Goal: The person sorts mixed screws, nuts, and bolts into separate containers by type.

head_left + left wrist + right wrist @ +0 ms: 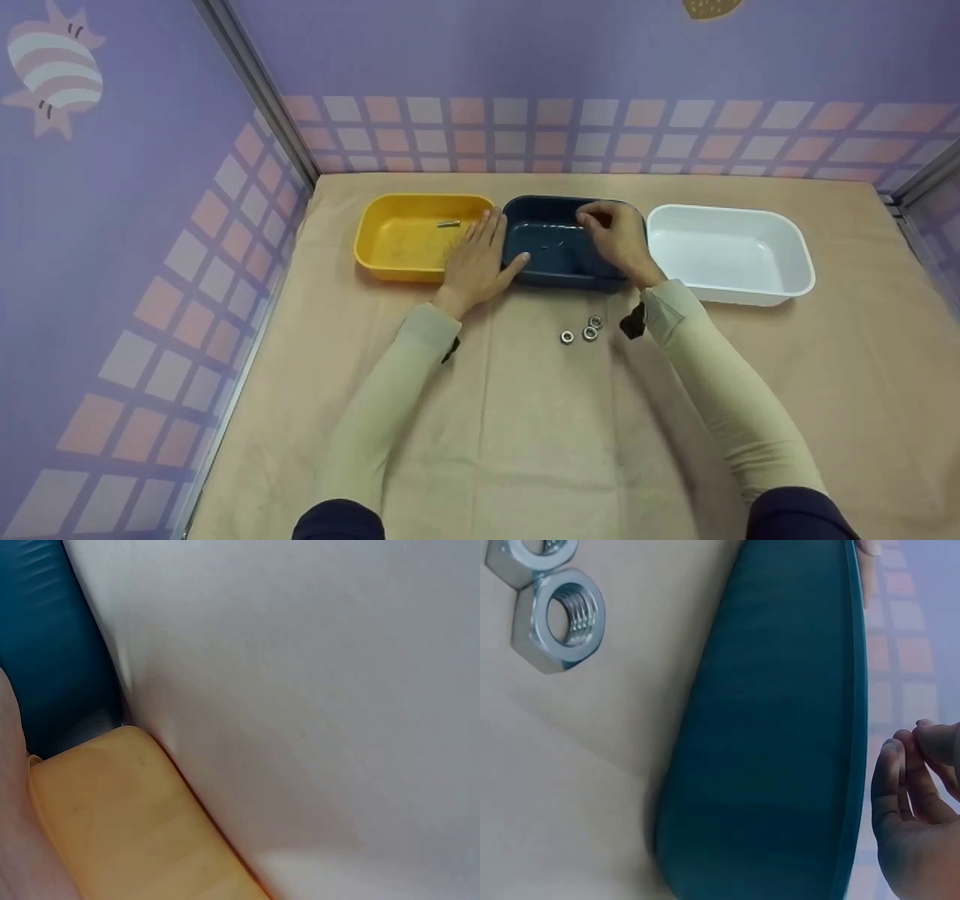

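My left hand [476, 262] lies with straight fingers across the adjoining rims of a yellow bin [409, 274] and a dark blue bin [555, 280], thumb spread over the blue one. A small metal bolt [448, 223] lies inside the yellow bin, near those fingers. Over the right part of the blue bin is my right hand [619, 236], its fingers curled and the thumb meeting the fingertips. In the right wrist view this hand [915, 817] shows beyond the bin's rim, with nothing visible between the fingertips. Three hex nuts [590, 334] sit on the table in front of the blue bin.
A white bin [731, 292] stands to the right of the blue one, below my right forearm's outer side. Beige cloth [547, 450] covers the table. Purple printed panels [540, 67] with pink and white squares rise behind and at the sides.
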The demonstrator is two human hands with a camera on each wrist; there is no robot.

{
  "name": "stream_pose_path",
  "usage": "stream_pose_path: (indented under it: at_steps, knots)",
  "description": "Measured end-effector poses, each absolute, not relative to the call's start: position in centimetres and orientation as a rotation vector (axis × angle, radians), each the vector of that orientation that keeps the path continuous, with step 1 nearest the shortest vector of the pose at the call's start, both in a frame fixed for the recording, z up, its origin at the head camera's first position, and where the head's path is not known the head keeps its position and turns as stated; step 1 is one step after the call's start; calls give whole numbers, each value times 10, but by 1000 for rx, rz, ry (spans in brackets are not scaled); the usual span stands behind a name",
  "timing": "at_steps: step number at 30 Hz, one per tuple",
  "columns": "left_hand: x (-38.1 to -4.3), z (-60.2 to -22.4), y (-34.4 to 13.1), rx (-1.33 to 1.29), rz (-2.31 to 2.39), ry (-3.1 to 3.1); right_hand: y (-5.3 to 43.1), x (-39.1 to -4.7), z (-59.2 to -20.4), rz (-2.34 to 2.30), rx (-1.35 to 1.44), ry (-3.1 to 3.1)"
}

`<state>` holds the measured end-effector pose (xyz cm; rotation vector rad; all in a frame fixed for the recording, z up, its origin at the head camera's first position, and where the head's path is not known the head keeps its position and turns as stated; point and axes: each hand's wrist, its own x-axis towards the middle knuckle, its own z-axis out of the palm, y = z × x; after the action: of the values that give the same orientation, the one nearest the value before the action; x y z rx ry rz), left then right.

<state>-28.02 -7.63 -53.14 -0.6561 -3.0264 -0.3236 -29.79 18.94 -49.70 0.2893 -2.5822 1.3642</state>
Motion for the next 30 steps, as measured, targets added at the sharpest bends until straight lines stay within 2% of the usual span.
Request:
stream_pose_path:
  at_steps: [30]
  knots:
    - [-281, -532, -77, -679, -322, -3027, 196, -294, -493, 1408, 302, -2544]
